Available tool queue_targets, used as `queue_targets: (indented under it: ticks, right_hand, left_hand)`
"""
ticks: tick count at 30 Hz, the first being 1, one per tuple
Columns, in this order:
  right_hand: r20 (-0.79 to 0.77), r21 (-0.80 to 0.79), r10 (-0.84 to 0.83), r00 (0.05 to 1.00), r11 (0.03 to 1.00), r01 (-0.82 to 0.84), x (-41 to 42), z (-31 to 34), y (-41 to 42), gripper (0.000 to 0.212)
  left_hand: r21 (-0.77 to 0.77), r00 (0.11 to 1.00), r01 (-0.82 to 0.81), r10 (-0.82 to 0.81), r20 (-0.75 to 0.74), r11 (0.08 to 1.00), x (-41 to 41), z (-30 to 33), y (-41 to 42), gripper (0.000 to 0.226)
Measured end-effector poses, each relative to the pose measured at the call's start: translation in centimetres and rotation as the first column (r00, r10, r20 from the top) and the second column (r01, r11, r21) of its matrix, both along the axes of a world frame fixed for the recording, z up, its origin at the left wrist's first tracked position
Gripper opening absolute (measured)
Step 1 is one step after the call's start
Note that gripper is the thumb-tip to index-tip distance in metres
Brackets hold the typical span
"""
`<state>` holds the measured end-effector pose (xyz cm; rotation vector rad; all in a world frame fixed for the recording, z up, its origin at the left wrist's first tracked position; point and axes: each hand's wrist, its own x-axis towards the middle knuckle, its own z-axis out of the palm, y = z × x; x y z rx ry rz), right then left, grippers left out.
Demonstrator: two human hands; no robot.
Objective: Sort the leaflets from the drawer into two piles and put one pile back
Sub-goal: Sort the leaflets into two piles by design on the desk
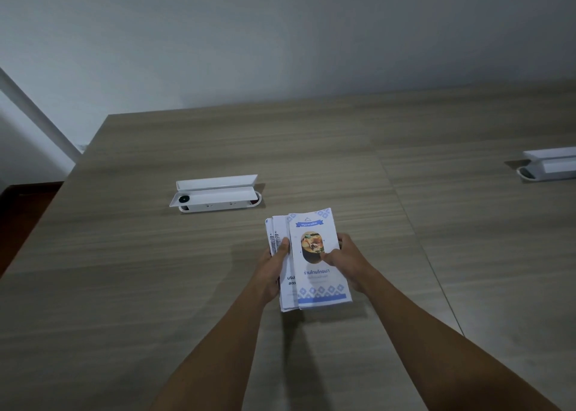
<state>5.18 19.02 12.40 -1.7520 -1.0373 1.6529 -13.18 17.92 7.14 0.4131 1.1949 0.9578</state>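
A stack of white leaflets [285, 292] is held just above the wooden table [156, 270], fanned slightly to the left. My left hand [274, 267] grips the stack from the left, thumb on its upper face. The top leaflet [318, 282] has blue patterned borders and an oval food picture; it sits shifted to the right of the rest. My right hand [343, 261] holds this top leaflet at its right edge, thumb pressing near the picture. No drawer is in view.
A white power-socket box [215, 194] with its lid raised stands on the table beyond the leaflets, to the left. A second one [548, 164] sits at the right edge of view. The table's left edge drops to the floor; a grey wall stands behind.
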Motion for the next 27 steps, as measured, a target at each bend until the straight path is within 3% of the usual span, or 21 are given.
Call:
queue_targets:
  ticks: [7, 11, 23, 27]
  right_hand:
    - [-0.081, -0.041, -0.089, 0.993, 0.995, 0.086, 0.2, -0.2, 3.8, 0.051]
    - [-0.063, -0.032, -0.136, 0.989, 0.99, 0.134, 0.5, -0.2, 5.8, 0.042]
    - [0.054, -0.124, 0.004, 0.999, 0.992, 0.002, 0.1, -4.9, 8.1, 0.031]
    - [0.076, -0.115, -0.02, 0.997, 0.993, 0.029, -0.3, -6.9, 9.1, 0.028]
  left_hand:
    - [-0.01, 0.995, -0.099, 0.099, -0.002, 0.995, -4.7, -0.2, 2.1, 0.051]
    - [-0.004, 0.992, -0.123, 0.123, 0.013, 0.992, -7.3, -0.4, 2.9, 0.05]
    - [-0.085, 0.997, -0.05, 0.056, 0.06, 0.995, -10.7, -3.0, 2.2, 0.054]
    - [-0.105, 0.995, -0.066, 0.074, 0.073, 0.992, -11.2, -4.0, 2.2, 0.059]
